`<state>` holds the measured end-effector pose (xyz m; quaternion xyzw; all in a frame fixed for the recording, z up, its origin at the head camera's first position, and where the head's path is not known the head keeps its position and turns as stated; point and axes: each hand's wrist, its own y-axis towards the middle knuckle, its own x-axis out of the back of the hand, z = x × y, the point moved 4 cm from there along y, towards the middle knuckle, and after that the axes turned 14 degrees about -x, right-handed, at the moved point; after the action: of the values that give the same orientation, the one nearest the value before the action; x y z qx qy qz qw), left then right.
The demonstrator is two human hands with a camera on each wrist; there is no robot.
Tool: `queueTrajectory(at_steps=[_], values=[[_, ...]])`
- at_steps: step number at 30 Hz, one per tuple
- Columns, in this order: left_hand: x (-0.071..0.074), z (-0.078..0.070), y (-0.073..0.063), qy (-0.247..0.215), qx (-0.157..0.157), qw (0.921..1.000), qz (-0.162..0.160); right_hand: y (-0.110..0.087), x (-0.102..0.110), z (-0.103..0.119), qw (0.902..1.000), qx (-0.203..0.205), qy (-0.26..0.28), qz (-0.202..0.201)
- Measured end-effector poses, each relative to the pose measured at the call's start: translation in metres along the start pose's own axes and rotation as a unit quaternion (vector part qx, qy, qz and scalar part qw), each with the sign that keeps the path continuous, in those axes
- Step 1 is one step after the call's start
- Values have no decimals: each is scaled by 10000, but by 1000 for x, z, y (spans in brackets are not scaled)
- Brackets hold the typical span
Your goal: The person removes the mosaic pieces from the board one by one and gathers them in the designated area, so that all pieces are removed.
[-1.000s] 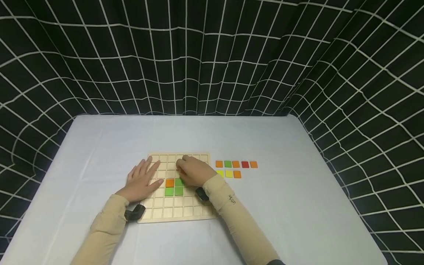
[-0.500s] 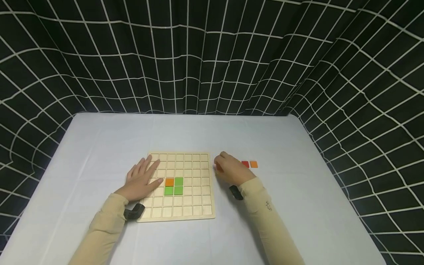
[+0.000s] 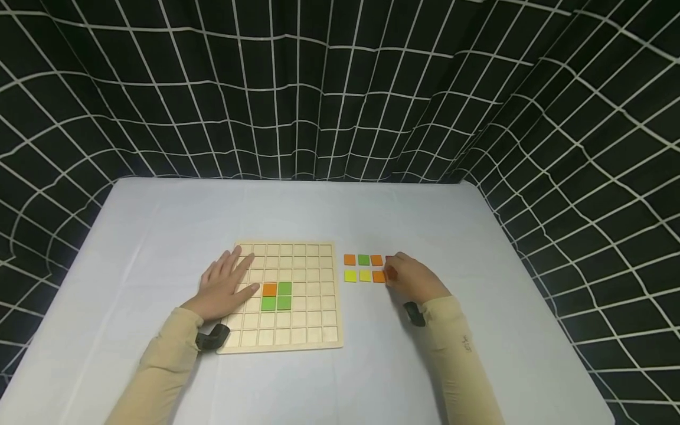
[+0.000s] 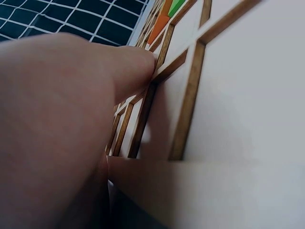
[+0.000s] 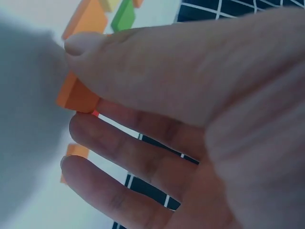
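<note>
Beige sleeves [image 3: 164, 360] closest, black wrist device [image 3: 213, 337] on each arm. Left hand [image 3: 219, 293] lies on left part of pale wooden grid board [image 3: 313, 321], fingers straight and spread, gripping nothing; thumb touches the grid. Two-by-two block just right of the thumb: green tiles [image 3: 268, 303] in both near cells, board's orange tile [image 3: 270, 289] far left, another green far right. Right hand [image 3: 418, 281], right of the board over white table [image 3: 372, 360], pinches held orange tile [image 5: 71, 95] between thumb and fingers; can't tell if the tile touches the table. Near row left of it: yellow tiles [image 3: 350, 275], then orange tile [image 3: 378, 277]. Far row: orange, green, orange, red tile [image 3: 389, 258] partly hidden by the hand. Right wrist view: one more orange, partly behind a finger. Black curtain [image 3: 297, 106] with white grid lines behind the table.
</note>
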<state>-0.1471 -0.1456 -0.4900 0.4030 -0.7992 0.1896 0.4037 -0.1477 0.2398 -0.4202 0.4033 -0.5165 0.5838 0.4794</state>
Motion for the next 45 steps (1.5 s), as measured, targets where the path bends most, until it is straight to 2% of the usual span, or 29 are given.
queueTrajectory(at_steps=[6, 17, 24, 28, 32, 36, 38, 41, 45], values=[[-2, 5, 2, 17, 21, 10000, -21, 1, -1, -5, 9999, 43, -68, -76], [1, -2, 1, -43, 66, 10000, 0, 2, -5, -9, 9998, 92, -82, -171], [3, -5, -2, -116, -33, 9998, -163, -5, 2, 4, 9991, 222, -128, -343], [6, -7, -3, -195, -74, 9995, -241, -12, 14, 26, 9952, 672, -80, -713], [7, -9, -3, -223, -45, 9995, -234, -16, 15, 57, 9854, 1397, 7, -968], [6, -9, -3, -156, -8, 9997, -195, -18, 2, 96, 9741, 2100, -48, -843], [6, -9, -2, -110, 16, 9998, -153, -17, -5, 116, 9697, 2326, -188, -726], [6, -9, -2, -101, 41, 9999, -93, -14, -14, 143, 9652, 2537, -360, -526], [5, -8, -1, -67, 32, 10000, -66, -9, -23, 168, 9658, 2540, -488, -181]])
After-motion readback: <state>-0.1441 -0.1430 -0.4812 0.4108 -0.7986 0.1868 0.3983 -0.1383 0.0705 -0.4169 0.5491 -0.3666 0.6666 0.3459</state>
